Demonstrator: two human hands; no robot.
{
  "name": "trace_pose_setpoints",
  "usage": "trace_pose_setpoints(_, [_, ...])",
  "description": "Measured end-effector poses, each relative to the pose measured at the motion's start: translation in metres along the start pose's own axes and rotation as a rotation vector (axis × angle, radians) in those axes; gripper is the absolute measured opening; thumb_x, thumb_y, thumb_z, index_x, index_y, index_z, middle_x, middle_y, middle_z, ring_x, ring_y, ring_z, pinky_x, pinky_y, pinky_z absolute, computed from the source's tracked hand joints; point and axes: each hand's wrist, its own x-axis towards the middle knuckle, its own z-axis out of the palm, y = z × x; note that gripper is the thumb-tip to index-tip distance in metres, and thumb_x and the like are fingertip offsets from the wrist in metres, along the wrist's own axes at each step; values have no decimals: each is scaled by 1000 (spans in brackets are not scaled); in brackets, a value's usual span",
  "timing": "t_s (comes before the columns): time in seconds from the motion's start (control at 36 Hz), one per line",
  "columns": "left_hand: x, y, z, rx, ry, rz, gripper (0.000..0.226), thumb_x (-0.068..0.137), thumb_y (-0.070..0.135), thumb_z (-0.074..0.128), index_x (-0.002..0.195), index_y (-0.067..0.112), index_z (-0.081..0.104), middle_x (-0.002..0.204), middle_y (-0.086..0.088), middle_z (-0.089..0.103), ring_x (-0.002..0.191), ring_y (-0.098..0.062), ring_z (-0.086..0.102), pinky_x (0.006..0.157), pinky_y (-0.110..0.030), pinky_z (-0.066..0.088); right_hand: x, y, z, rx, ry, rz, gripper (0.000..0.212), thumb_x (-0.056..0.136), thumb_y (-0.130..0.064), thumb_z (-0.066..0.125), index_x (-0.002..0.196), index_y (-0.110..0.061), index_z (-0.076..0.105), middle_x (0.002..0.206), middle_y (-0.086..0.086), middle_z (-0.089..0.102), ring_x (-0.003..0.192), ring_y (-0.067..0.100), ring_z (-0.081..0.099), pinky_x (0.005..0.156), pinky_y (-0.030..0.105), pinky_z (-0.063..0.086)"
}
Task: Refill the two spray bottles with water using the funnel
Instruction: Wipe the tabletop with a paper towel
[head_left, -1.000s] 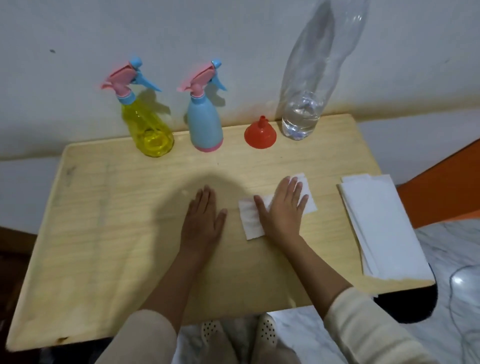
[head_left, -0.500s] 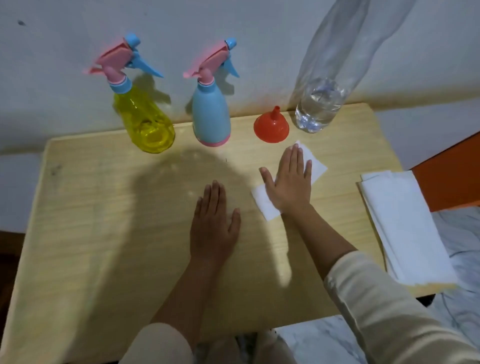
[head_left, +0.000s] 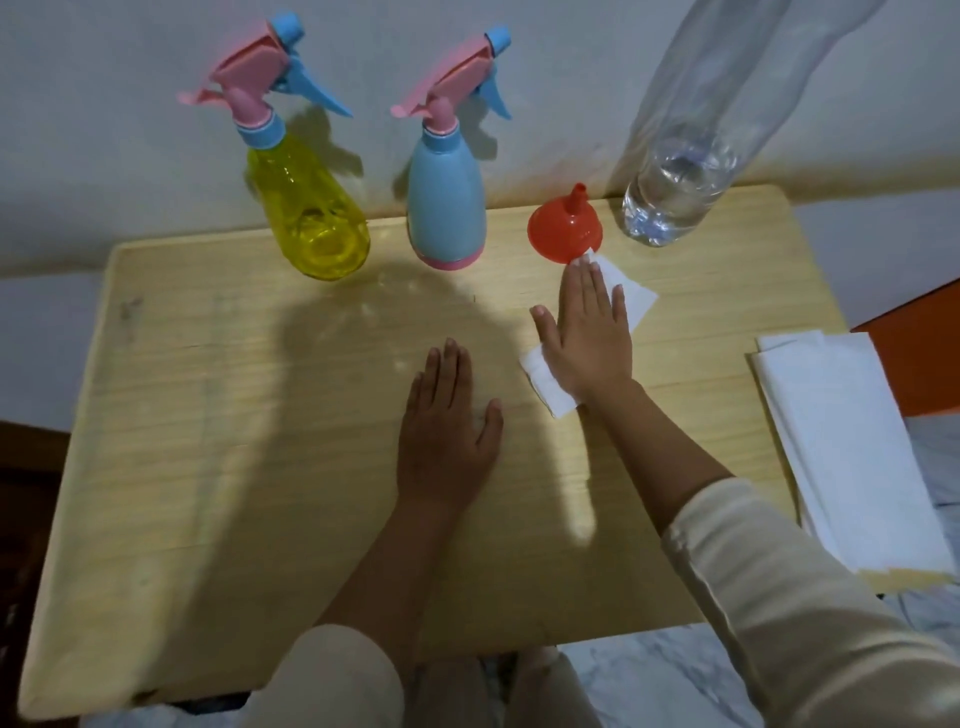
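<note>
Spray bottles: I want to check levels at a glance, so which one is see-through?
The yellow spray bottle, on the left. Its body is transparent; the blue spray bottle beside it is opaque.

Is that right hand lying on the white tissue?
Touching. The head view shows the right hand lying flat on the white tissue, palm down, paper showing on both sides.

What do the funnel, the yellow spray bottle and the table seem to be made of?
Funnel: likely glossy orange plastic, smooth moulded look. Yellow spray bottle: translucent tinted plastic, the table showing through it. Table: pale wood or wood-look laminate, with visible grain lines.
</note>
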Motion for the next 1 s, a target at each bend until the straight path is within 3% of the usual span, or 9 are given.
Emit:
trace_pose_setpoints(0.14, [0, 0, -2, -30, 5, -3, 69, 91, 45, 28, 150, 9, 20, 158, -6, 17, 147, -17, 10, 119, -31, 9, -8, -1, -3, 44, -23, -135, 58, 99, -39, 27, 149, -11, 15, 159, 4, 12, 147, 17, 4, 118, 39, 0])
trace_pose_setpoints(0.25, [0, 1, -3, -24, -1, 10, 69, 92, 46, 25, 150, 9, 18, 158, -6, 15, 147, -17, 10, 118, -28, 5, -16, -8, 3, -11, 28, 109, 65, 98, -46, 24, 150, -10, 8, 160, 6, 2, 147, 21, -4, 117, 39, -6])
trace_pose_setpoints(0.31, [-1, 1, -5, -28, -5, 16, 69, 92, 46, 24, 150, 8, 19, 158, -7, 16, 147, -18, 11, 117, -29, 4, -18, -15, 6, -17, 13, 132, 67, 98, -48, 22, 150, -9, 5, 160, 7, -1, 147, 21, -6, 117, 38, -7])
trace_pose_setpoints(0.42, [-13, 0, -9, -18, -8, -19, 68, 92, 46, 24, 148, 7, 23, 157, -10, 19, 146, -20, 14, 117, -32, 1, -24, -37, 13, 1, -7, 5, 66, 98, -47, 23, 150, -10, 3, 160, 5, 0, 147, 18, -4, 117, 37, -5])
trace_pose_setpoints(0.56, [-39, -10, -8, 28, 9, -84, 62, 93, 43, 33, 142, 6, 38, 151, -13, 33, 142, -24, 29, 115, -35, 9, -28, -52, 15, 6, -24, -65, 63, 99, -42, 23, 150, -8, 6, 160, 6, 3, 147, 18, 0, 118, 39, 0])
trace_pose_setpoints(0.67, [-54, -17, -9, 42, 38, -110, 61, 91, 40, 34, 143, 8, 39, 151, -12, 34, 142, -23, 28, 116, -38, 14, -28, -54, 12, 22, -96, -363, 58, 98, -35, 33, 148, -8, 20, 158, 7, 15, 146, 20, 12, 117, 40, 10])
trace_pose_setpoints(0.72, [-59, -20, -11, 45, 41, -112, 61, 91, 39, 34, 143, 8, 39, 151, -11, 34, 142, -22, 29, 116, -38, 13, -27, -51, 9, 10, -121, -409, 57, 98, -34, 35, 148, -9, 21, 158, 7, 16, 146, 20, 12, 117, 39, 11])
trace_pose_setpoints(0.89, [-69, -35, -20, 64, -16, -73, 63, 92, 41, 30, 146, 8, 33, 154, -9, 30, 143, -20, 23, 114, -32, 3, -39, -44, 7, -19, -87, -161, 57, 100, -37, 27, 149, -11, 14, 159, 4, 8, 147, 18, 5, 117, 42, 4])
trace_pose_setpoints(1.0, [-77, -51, -30, 95, -47, -29, 60, 92, 38, 31, 144, 8, 37, 151, -9, 34, 140, -23, 31, 113, -35, 9, -49, -57, 12, 15, -91, -80, 58, 100, -36, 24, 150, -9, 8, 160, 5, 2, 147, 17, -3, 117, 41, -5])
